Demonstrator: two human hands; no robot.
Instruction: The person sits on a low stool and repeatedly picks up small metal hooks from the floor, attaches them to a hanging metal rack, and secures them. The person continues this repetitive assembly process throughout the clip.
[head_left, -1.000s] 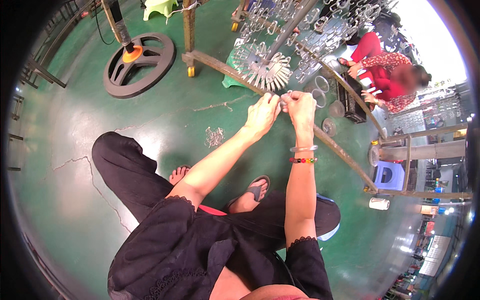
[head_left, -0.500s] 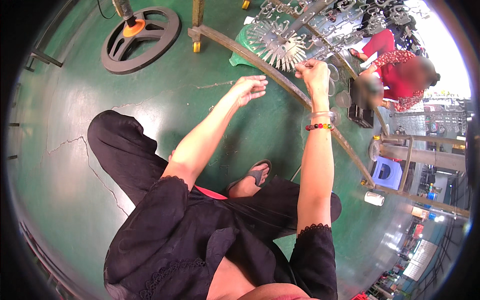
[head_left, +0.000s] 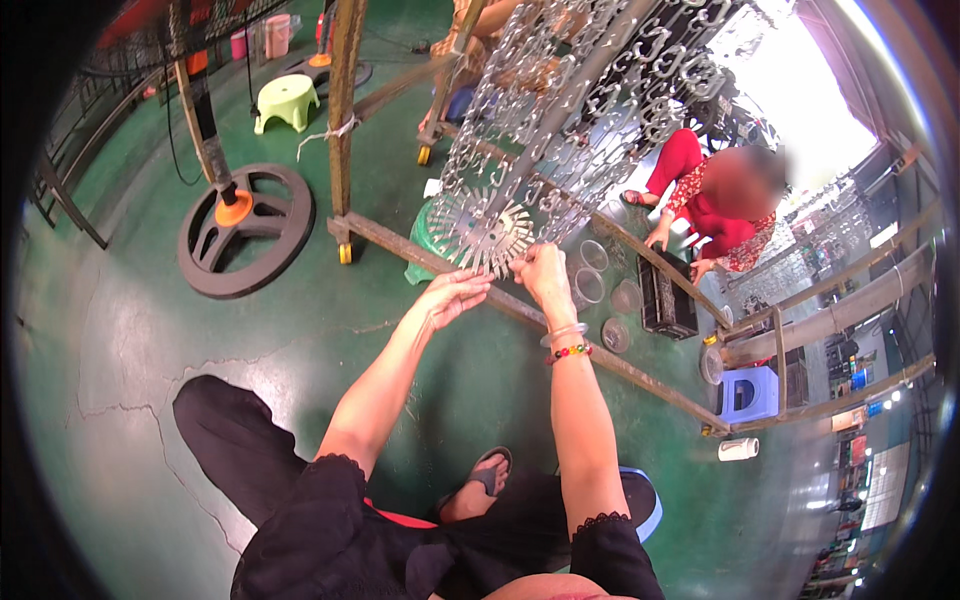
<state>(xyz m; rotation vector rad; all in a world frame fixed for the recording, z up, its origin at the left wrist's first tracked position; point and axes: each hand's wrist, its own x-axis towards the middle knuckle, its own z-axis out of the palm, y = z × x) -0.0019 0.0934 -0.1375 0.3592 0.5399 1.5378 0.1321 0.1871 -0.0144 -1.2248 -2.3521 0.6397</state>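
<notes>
A round metal piece with many flat, slotted prongs hangs below rows of metal hooks and chains. At its lower right edge my right hand is closed in a pinch. What lies between those fingertips is too small to make out. My left hand reaches to the lower edge of the same piece, fingers stretched out and palm partly up. Its fingertips are at or very close to the prongs; contact cannot be told. Behind the prongs shows a green plastic-like sheet or bag.
A rusty frame bar on wheels crosses beyond my forearms. Clear round tubs and a black crate stand to the right, where another person crouches. Further out are a wheel-shaped stand base, a green stool and a blue stool.
My view has tilted up, showing more of the hanging hooks. My left hand has come up to the pronged piece, closer to my right hand. The other person's hands now show at the black crate.
</notes>
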